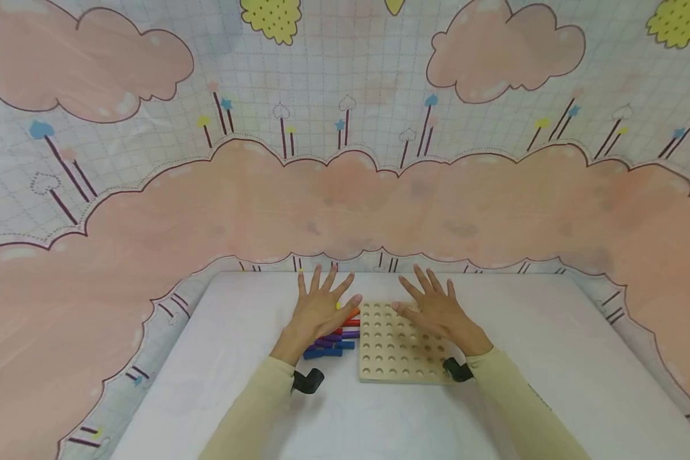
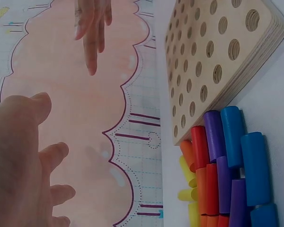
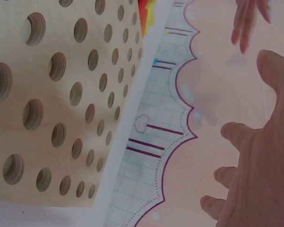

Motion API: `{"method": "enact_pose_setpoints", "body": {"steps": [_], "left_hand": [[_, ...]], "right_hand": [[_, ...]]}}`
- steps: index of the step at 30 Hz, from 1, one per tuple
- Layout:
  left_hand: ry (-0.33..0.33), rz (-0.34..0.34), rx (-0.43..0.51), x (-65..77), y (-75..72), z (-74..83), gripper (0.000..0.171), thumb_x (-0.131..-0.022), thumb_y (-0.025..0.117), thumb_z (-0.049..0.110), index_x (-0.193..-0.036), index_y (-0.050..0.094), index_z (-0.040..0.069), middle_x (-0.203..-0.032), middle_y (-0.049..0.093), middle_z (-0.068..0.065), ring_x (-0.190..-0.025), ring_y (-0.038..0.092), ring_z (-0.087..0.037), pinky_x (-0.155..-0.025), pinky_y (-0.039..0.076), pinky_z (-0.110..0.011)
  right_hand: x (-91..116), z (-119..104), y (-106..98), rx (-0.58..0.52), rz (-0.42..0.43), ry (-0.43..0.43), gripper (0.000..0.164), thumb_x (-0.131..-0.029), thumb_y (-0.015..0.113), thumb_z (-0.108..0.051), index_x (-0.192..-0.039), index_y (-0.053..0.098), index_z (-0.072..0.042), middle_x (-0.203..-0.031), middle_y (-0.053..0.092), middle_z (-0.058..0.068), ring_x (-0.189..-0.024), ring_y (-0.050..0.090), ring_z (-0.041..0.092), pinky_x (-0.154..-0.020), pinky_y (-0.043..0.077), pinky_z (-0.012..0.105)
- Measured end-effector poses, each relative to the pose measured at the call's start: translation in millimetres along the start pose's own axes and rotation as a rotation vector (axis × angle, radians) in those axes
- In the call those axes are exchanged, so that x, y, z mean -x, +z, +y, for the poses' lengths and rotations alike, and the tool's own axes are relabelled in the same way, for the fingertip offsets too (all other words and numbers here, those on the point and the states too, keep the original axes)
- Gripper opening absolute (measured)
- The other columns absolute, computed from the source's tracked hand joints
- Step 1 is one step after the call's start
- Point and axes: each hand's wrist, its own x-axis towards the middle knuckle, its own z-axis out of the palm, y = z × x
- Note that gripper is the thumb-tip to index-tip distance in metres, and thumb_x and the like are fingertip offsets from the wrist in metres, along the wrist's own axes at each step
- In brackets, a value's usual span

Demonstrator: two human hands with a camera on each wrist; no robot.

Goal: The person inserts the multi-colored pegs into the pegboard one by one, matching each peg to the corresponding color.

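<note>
A square wooden board (image 1: 379, 350) with rows of round holes lies on the white table; the holes I can see hold no pegs. Beside its left edge is a cluster of coloured pegs (image 2: 229, 137) in blue, purple, red, orange and yellow, lying on their sides. My left hand (image 1: 317, 311) is spread above the pegs and covers part of them in the head view. Over the board's far right part, my right hand (image 1: 443, 313) is spread too, hiding some holes. Neither hand holds anything, and in both wrist views the fingers appear extended and apart.
The white table (image 1: 552, 396) reaches out to both sides of the board. Behind and around it hangs a cloth (image 1: 345, 204) printed with clouds. A black wrist camera (image 1: 308, 381) sits on the left wrist, another black camera (image 1: 457, 370) on the right.
</note>
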Motion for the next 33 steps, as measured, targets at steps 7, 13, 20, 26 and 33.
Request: {"method": "enact_pose_setpoints", "body": {"steps": [7,13,20,26,33], "left_hand": [[0.004,0.020,-0.004,-1.3,1.3,-3.6,0.068,-0.096,0.026,0.071,-0.154,0.027,0.036,-0.165,0.016,-0.010,-0.152,0.002,-0.042,-0.116,-0.008,-0.069],[0.011,0.056,-0.027,3.2,2.4,-5.9,0.067,-0.096,0.029,0.070,-0.154,0.028,0.037,-0.163,0.023,-0.010,-0.152,0.008,-0.043,-0.116,-0.001,-0.070],[-0.009,0.017,-0.017,11.0,6.1,-8.3,0.068,-0.094,0.028,0.072,-0.154,0.025,0.039,-0.164,0.021,-0.009,-0.152,0.006,-0.041,-0.118,-0.005,-0.067],[-0.021,0.032,0.002,14.7,7.7,-14.9,0.068,-0.096,0.030,0.070,-0.154,0.026,0.036,-0.164,0.021,-0.008,-0.153,0.007,-0.039,-0.119,0.000,-0.066],[-0.056,0.042,0.040,19.6,12.3,-23.1,0.066,-0.096,0.039,0.063,-0.154,0.029,0.033,-0.164,0.022,-0.009,-0.152,0.014,-0.039,-0.119,0.008,-0.064]], "right_hand": [[2,4,0,0.024,0.011,0.007,0.076,-0.095,0.040,-0.067,-0.156,0.026,-0.024,-0.166,0.003,0.014,-0.151,0.006,0.046,-0.111,0.002,0.076],[8,5,-1,0.045,0.034,0.005,0.075,-0.094,0.044,-0.065,-0.156,0.027,-0.025,-0.166,0.006,0.015,-0.151,0.006,0.045,-0.112,0.001,0.075],[19,9,3,0.046,0.052,-0.011,0.074,-0.094,0.049,-0.058,-0.155,0.030,-0.021,-0.165,0.010,0.017,-0.150,0.009,0.047,-0.111,0.004,0.076],[24,16,3,0.043,0.074,-0.029,0.075,-0.095,0.047,-0.060,-0.155,0.029,-0.019,-0.165,0.013,0.017,-0.150,0.013,0.046,-0.112,0.007,0.075],[32,30,9,0.022,0.078,-0.027,0.074,-0.096,0.050,-0.056,-0.155,0.030,-0.017,-0.164,0.017,0.017,-0.149,0.018,0.043,-0.114,0.011,0.072]]}}
